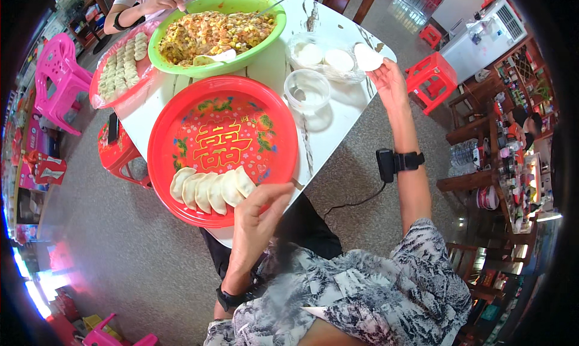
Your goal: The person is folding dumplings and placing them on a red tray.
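Observation:
My right hand (391, 83) pinches a round white dumpling wrapper (367, 57) beside a clear plastic bag (333, 73) with stacks of wrappers in it. My left hand (256, 222) is over the near rim of a big red round tray (161, 135), its thumb and fingertips brought together with nothing visible in them. Close to its knuckles, a row of several folded dumplings (208, 191) lies in the tray. A clear plastic tub (307, 92) stands between the tray and the bag. Beyond the tray, a green basin (274, 35) holds a chopped yellow and orange filling (202, 35).
Across the white table (356, 114), a person's hand (166, 2) is at the basin's far rim. Another red tray (99, 101) with rows of dumplings stands at the left edge. A red stool (431, 77) is to the right, a pink chair (59, 74) to the left.

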Demonstrator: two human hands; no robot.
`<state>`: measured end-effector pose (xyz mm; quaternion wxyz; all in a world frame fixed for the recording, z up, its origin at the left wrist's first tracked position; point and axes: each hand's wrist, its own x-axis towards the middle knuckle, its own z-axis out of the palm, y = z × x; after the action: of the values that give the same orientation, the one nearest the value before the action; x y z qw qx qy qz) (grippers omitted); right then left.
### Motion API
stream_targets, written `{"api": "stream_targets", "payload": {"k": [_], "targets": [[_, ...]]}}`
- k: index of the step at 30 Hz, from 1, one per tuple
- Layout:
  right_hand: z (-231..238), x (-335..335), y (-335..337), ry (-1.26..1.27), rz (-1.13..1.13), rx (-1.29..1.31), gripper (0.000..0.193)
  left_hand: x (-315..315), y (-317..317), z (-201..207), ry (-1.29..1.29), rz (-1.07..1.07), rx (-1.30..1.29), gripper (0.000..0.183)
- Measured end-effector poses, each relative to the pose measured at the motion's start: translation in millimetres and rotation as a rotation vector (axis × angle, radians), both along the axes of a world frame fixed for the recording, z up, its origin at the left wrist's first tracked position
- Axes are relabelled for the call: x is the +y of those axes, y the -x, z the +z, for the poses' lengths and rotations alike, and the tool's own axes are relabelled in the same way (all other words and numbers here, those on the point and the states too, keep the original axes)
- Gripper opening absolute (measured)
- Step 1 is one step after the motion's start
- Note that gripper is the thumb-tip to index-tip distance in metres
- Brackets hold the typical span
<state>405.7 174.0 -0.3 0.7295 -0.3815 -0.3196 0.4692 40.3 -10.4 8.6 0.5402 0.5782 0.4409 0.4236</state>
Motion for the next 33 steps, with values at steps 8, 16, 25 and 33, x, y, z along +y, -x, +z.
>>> {"api": "stream_targets", "payload": {"k": [8,16,25,33], "targets": [[41.5,-83.6,93.9,-0.017,0.515,-0.071,0.014,25.2,-24.1,19.4,0.269,-0.151,-0.756,0.053],[55.5,-140.8,169.8,-0.147,0.579,-0.899,0.010,25.6,-39.6,4.8,0.298,-0.117,-1.043,0.058],[60.6,-136.7,191.0,-0.281,0.513,-1.061,0.015,31.3,-19.0,-2.2,0.470,-0.043,-1.352,0.059],[77.4,-107.6,202.8,-0.338,0.459,-1.135,0.012,50.2,0.2,-9.0,0.476,0.128,-1.233,0.040]]}}
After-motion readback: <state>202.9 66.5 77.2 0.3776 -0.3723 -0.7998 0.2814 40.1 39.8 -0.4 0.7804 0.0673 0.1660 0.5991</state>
